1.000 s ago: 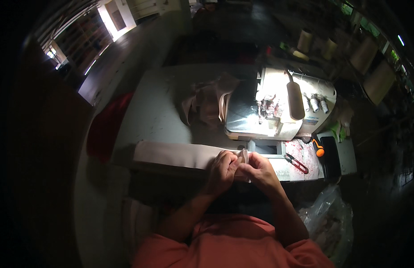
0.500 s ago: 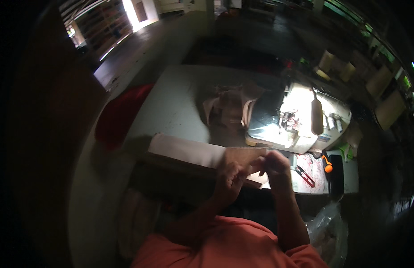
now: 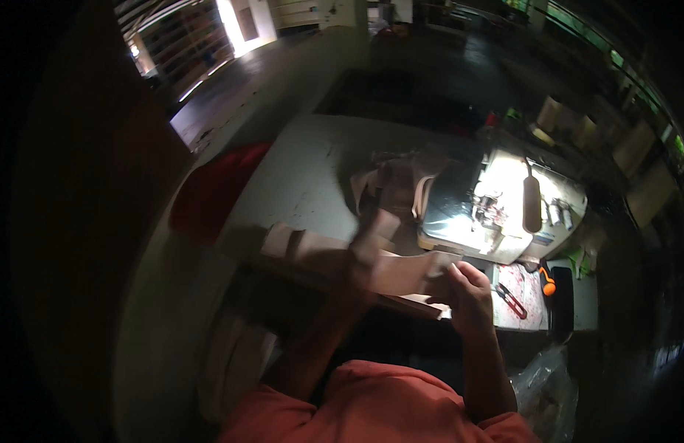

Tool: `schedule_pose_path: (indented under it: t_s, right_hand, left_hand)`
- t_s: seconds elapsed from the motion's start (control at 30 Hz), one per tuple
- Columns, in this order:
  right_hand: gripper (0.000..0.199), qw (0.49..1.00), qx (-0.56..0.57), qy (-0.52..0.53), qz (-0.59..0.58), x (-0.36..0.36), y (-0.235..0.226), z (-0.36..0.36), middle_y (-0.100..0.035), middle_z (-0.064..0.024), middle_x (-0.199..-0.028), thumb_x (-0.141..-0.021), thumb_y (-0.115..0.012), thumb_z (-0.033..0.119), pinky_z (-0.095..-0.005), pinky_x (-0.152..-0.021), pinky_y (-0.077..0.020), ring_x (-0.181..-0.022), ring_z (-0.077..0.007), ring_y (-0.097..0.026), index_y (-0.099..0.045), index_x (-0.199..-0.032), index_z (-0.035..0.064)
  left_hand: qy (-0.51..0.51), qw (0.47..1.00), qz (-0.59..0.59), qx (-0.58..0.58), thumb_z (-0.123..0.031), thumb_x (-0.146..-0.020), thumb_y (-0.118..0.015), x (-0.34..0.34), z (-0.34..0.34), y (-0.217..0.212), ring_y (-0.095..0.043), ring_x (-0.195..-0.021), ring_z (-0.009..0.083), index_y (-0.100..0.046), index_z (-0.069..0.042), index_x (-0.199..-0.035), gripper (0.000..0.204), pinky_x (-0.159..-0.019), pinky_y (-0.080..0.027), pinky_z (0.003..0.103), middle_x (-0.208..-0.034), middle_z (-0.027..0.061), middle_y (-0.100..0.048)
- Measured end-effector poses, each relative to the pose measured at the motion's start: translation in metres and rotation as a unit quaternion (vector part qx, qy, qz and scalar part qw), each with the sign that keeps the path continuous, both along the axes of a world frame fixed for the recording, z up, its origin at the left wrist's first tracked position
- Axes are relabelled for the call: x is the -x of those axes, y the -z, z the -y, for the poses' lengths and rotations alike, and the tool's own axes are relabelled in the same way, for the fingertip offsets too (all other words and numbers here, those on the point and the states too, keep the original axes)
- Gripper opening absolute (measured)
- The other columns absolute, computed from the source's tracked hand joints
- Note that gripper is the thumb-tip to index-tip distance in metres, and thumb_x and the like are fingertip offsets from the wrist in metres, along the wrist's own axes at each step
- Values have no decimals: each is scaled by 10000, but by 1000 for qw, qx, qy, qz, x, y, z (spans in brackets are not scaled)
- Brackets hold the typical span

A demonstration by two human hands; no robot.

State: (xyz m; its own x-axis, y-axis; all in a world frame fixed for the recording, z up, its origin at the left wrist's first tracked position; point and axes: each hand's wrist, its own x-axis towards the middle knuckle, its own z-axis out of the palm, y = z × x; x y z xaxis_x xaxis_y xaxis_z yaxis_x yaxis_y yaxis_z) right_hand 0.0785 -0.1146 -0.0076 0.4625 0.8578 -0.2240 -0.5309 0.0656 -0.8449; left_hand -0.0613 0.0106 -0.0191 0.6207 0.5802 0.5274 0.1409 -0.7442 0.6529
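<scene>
My right hand [image 3: 471,294] pinches the right end of a beige strip of material [image 3: 405,273], thumb on top, in front of the sewing machine [image 3: 497,214]. At the strip's left part, my left hand [image 3: 363,262] is smeared by motion, so its grip does not show. A pale flap [image 3: 384,224] stands up by its fingers, blurred too. Under and left of that hand lies a long pale pink panel [image 3: 279,240] along the table's front edge. Farther back sits a heap of folded pinkish pieces [image 3: 394,181].
Right of my right hand are red-handled thread snips [image 3: 513,301] on a spotted sheet, an orange-ended tool [image 3: 548,286] and a black flat object [image 3: 562,303]. Red cloth [image 3: 216,192] hangs at the left table edge. A clear plastic bag [image 3: 545,391] is at lower right.
My hands were close together over the strip; now they are apart. The left has moved up and left in a blur, and more of the strip shows between them. The view has shifted slightly.
</scene>
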Motion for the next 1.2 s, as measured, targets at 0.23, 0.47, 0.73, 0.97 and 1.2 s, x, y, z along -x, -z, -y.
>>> schedule_pose_path:
  t_s: [0.23, 0.47, 0.73, 0.97, 1.2]
  right_hand:
    - [162, 998, -28, -30, 41, -10, 5, 21, -559, -40, -783, -831, -481, 113, -195, -600, -456, -674, -86, -541, -521, -905, -25]
    - [173, 985, -81, -49, 143, -19, 9, 28, -570, -58, -807, -783, -526, 37, -235, -637, -464, -713, -115, -561, -500, -945, -19]
    - [338, 988, -9, -60, 145, -18, -1, 31, -561, -91, -827, -780, -535, 13, -214, -605, -476, -707, -113, -562, -389, -1083, -6]
    - [316, 993, -63, -31, 97, -30, 5, 25, -557, -92, -822, -801, -508, 47, -220, -585, -477, -681, -135, -579, -404, -1090, -30]
    - [264, 996, -71, 38, 49, -52, 36, 5, -539, -98, -798, -789, -502, 18, -246, -561, -492, -646, -156, -584, -405, -1027, -43]
  left_hand:
    - [140, 973, -152, -99, -409, -716, -569, -40, 51, 3, -207, -1217, 360, -294, 22, -1230, 725, -978, -165, 458, -1303, 205, -238]
    - [306, 866, -120, 377, -392, -763, -552, -60, 5, -22, -439, -1010, 187, -429, 25, -1107, 555, -863, -341, 286, -1072, 133, -475]
    - [186, 911, -82, 358, -212, -773, -591, -68, 12, -25, -495, -627, 51, -551, -19, -765, 197, -553, -424, 199, -687, 2, -549]
    - [148, 948, -88, 269, -211, -742, -627, -90, 13, -31, -485, -569, 46, -551, -18, -704, 211, -499, -407, 207, -604, 8, -539]
    - [147, 987, -51, 25, -67, -652, -661, -136, -4, -4, -504, -525, 136, -531, 4, -692, 153, -486, -401, 259, -595, 81, -533]
